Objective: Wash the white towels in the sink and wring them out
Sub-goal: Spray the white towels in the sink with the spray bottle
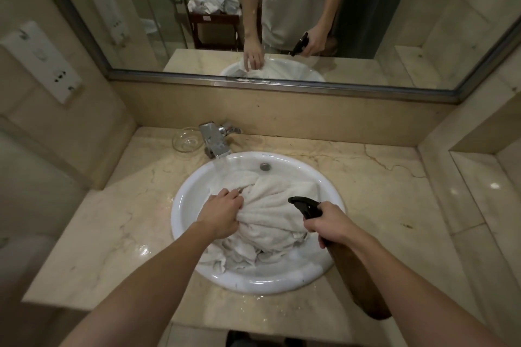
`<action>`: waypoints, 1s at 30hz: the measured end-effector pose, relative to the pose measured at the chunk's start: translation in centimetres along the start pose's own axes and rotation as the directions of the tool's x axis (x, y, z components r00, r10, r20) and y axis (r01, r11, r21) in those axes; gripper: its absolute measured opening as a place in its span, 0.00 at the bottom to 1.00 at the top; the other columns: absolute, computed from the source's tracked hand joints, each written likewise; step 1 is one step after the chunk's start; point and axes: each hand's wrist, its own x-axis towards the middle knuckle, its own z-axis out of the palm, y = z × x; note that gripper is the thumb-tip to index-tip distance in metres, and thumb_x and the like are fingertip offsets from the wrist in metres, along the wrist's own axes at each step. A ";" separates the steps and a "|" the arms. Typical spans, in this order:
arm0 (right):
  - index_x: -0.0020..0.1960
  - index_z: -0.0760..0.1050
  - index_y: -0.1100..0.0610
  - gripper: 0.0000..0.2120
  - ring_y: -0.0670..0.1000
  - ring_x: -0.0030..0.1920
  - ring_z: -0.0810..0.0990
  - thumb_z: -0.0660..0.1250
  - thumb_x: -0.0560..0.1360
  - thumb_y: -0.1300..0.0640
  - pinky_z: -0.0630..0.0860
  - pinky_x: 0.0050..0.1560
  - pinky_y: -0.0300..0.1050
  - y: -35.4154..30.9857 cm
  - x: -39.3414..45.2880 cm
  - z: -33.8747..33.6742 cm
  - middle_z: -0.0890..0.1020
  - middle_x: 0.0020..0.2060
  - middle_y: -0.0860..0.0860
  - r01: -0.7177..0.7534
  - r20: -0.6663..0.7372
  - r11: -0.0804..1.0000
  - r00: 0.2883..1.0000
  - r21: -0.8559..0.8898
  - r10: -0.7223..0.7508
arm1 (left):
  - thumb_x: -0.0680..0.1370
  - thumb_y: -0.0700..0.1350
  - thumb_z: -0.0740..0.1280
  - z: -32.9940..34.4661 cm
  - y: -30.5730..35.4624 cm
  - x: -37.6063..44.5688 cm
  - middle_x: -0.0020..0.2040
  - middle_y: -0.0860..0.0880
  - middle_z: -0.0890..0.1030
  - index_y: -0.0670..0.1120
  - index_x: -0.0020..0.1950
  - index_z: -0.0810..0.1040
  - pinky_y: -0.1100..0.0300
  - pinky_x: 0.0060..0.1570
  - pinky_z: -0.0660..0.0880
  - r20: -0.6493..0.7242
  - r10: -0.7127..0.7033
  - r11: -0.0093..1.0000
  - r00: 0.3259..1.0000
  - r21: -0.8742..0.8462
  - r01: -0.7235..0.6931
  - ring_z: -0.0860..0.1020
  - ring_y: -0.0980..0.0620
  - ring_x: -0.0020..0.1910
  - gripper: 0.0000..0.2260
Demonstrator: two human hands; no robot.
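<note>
The left hand [222,213] is down in the sink [180,205], its fingers curled into the white towels [277,211] and gripping a bunch of the cloth, so that folds run out from the grip like a fan. The right hand [328,224] is closed around the neck of a dark brown spray bottle [358,279], with a finger at its black trigger head [306,205], and the nozzle points over the towels. The bottle is tilted and its body hangs over the front right rim of the sink. The towels are thick terry cloth, wet and crumpled, and they fill most of the round basin of glossy white ceramic. A chrome faucet [215,141] stands at the back left rim, and water runs from it onto the towels. Beside the faucet sits a small clear glass dish [187,139]. The countertop [380,186] is polished beige marble with thin veins, and water drops lie near the sink. Above it a mirror [141,8] with a metal frame reflects both hands and a pile of white towels on a wooden stand.
</note>
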 end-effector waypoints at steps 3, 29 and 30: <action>0.48 0.81 0.56 0.11 0.58 0.28 0.82 0.66 0.67 0.61 0.78 0.35 0.50 0.4 0.0 0.4 0.85 0.47 0.56 0.014 0.068 0.999 0.998 0.048 -0.018 | 0.73 0.44 0.64 -0.1 -0.7 -1.0 0.53 0.51 0.74 0.47 0.50 0.74 0.56 0.43 0.69 0.021 0.008 0.999 1.000 -0.041 -0.007 0.71 0.47 0.54 0.07; 0.45 0.79 0.52 0.07 0.55 0.27 0.84 0.66 0.67 0.57 0.82 0.42 0.51 2.9 0.3 -0.4 0.82 0.37 0.48 -0.039 -0.063 0.998 0.997 -0.047 0.036 | 0.84 0.55 0.50 2.6 5.8 2.4 0.82 0.49 0.50 0.50 0.81 0.53 0.44 0.76 0.36 0.113 0.265 0.922 0.958 0.261 -0.286 0.46 0.48 0.81 0.26; 0.45 0.78 0.51 0.06 0.54 0.27 0.84 0.66 0.68 0.57 0.82 0.45 0.52 3.2 0.4 -1.0 0.83 0.38 0.48 -0.062 -0.116 0.996 0.992 -0.059 0.055 | 0.84 0.55 0.49 2.7 5.9 2.6 0.82 0.50 0.50 0.50 0.81 0.53 0.44 0.77 0.36 0.127 0.259 0.922 0.958 0.262 -0.284 0.46 0.48 0.81 0.26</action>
